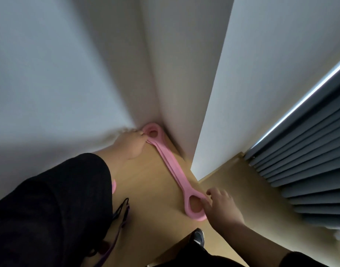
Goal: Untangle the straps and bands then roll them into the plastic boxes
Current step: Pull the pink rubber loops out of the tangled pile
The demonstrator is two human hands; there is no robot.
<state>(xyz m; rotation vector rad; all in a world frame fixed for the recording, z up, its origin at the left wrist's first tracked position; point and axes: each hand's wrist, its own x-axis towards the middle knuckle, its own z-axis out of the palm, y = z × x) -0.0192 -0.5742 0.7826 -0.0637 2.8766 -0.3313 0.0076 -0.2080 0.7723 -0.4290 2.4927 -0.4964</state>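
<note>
A pink stretch band (172, 168) with a loop handle at each end lies stretched out along the wooden table (146, 182), running from the wall corner toward me. My left hand (133, 144) holds the far loop beside the wall; its fingers are partly hidden. My right hand (221, 206) pinches the rim of the near loop between thumb and fingers. A purple and black strap (122, 216) trails out from under my left sleeve near the table's front edge. No plastic box is in view.
White walls (184, 74) meet in a corner right behind the table. A grey pleated curtain (309, 160) hangs at the right. Below the table's front edge I see a shoe (199, 236) on the floor. A small pink piece (113, 186) peeks out beside my left sleeve.
</note>
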